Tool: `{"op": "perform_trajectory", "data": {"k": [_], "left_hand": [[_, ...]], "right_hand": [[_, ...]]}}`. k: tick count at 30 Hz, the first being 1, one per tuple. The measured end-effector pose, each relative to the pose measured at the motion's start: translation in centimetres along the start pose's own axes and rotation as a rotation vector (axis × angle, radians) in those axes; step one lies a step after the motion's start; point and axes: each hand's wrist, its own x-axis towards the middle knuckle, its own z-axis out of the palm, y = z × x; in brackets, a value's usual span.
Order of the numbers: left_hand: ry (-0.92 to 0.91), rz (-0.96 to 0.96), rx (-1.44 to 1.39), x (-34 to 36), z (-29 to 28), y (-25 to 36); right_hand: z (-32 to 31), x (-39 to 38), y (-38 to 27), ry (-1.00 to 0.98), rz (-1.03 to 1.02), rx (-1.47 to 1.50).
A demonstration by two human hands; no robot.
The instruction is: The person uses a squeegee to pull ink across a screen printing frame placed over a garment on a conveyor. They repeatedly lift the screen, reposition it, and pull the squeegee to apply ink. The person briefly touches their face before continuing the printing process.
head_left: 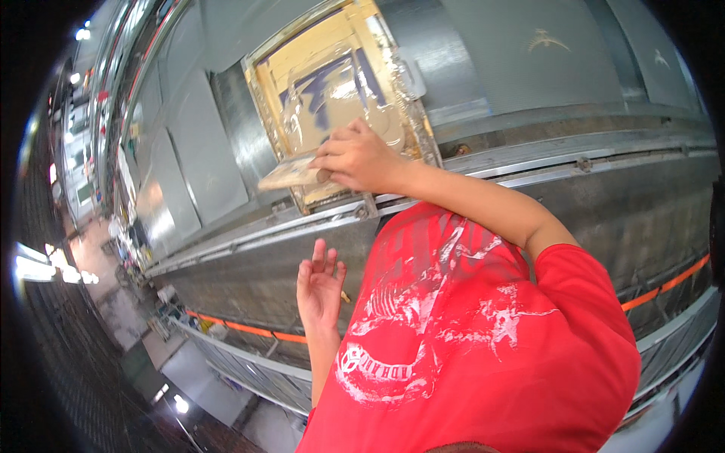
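My right hand [362, 158] is closed around the handle of a squeegee [293, 172], which is a flat, pale, smeared blade. It is tilted over the near left edge of a printing screen frame [264, 106]. Within the frame, wet beige-grey ink [343, 102] lies glossy over the mesh, with dark purple patches showing through and a yellowish border around them. Lower down, beside my red shirt, my left hand [321, 291] hangs in the air with its fingers spread, holding nothing.
The frame rests on a long table with grey sheets [529, 57], some bearing small pale prints. A metal rail [574, 151] runs along the table's near edge. Below it passes an orange strip [249, 328]. Overlapping grey sheets [177, 170] lie to the left.
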Motion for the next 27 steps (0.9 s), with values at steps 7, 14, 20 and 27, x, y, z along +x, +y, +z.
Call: {"op": "perform_trajectory", "data": {"k": [7,14,20,27], "left_hand": [[0.265,-0.062,-0.345,2.1,-2.4,-1.9],[0.322,-0.050,-0.307,1.8,-2.6,-2.5],[0.716,-0.102,0.033,3.3,-12.8,-5.8],[1.230,-0.343,0.149,-1.4,-29.4,-8.0]], "right_hand": [[0.0,-0.1,0.2,-0.091,0.017,-0.040],[-0.7,0.1,0.3,-0.098,0.022,-0.019],[-0.3,-0.2,0.6,-0.095,0.021,-0.040],[-0.6,-0.4,0.9,-0.137,0.026,-0.023]]}}
